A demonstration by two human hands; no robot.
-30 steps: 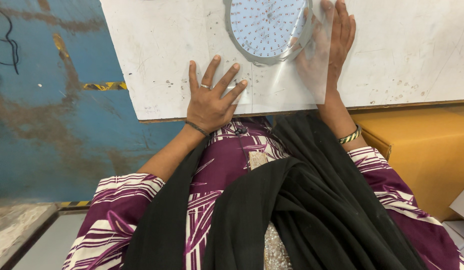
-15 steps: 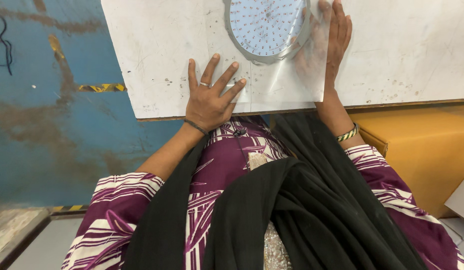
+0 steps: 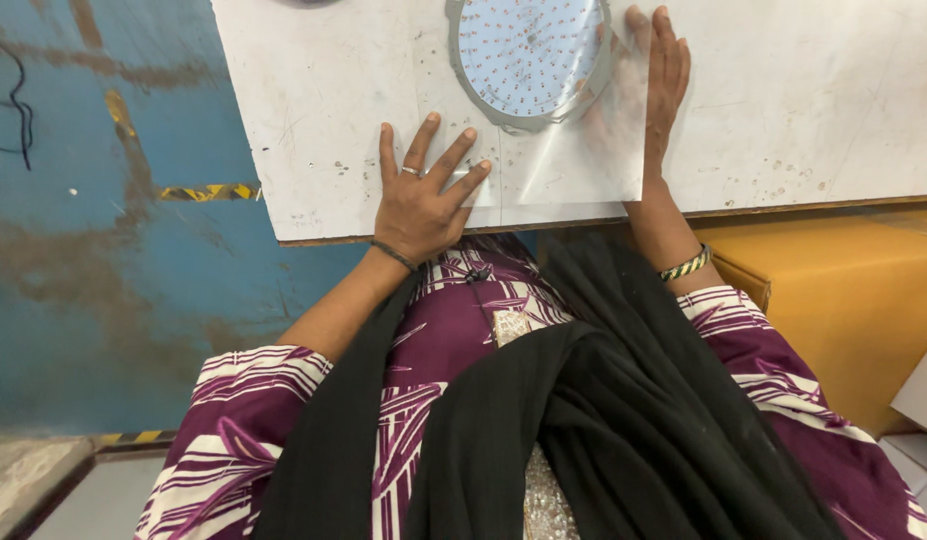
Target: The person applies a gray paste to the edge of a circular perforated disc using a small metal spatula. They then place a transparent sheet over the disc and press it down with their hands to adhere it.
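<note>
**Both hands flat on a clear sheet over a round light plate**

My left hand [image 3: 420,200] lies palm down with its fingers fanned apart, pressing on the white board [image 3: 313,130] near its front edge; the fingertips reach the left border of a clear plastic sheet [image 3: 568,165]. I see a ring on one finger and a thin dark band at the wrist. It grips nothing.

My right hand [image 3: 655,95] sits at about 1 o'clock from the left one, stretched out flat with the fingers held close together, pointing away from me. Part of it shows through the sheet, so I cannot tell whether it lies above or beneath the film. A striped bangle [image 3: 685,265] circles that wrist.

The sheet lies flat between the two hands, its near edge at the board's front edge. At 12 o'clock, further off, it covers a round grey-rimmed plate [image 3: 528,55] studded with rows of small dots, cut off by the top of the view.

At 3 o'clock, below the board, stands a yellow box [image 3: 843,300]. At 9 o'clock is blue floor [image 3: 103,230] with worn patches.
</note>
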